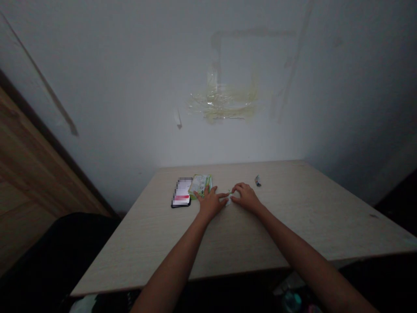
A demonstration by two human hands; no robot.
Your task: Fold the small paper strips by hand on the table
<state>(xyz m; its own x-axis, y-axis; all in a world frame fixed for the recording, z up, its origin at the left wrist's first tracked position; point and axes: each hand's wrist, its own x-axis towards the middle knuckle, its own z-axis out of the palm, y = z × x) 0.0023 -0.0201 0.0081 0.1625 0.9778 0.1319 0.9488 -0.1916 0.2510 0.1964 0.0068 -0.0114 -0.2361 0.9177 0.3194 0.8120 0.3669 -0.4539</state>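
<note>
On the light wooden table [241, 243], a small whitish piece [229, 199] lies between my two hands. My left hand [210, 203] has its fingers spread; its thumb and a finger touch the left side of the piece, and other fingers reach over the lower edge of a green and white packet [200, 182]. My right hand [244, 196] is curled, with thumb and fingertips at the right side of the piece. What exactly the piece is cannot be made out.
A phone [181, 193] with a lit, pixelated screen lies left of the packet. A small crumpled wrapper [258, 181] sits to the right, beyond my right hand. Behind the table stands a wall [137, 87] with peeling clear tape. Dark fabric [65, 243] is at the left.
</note>
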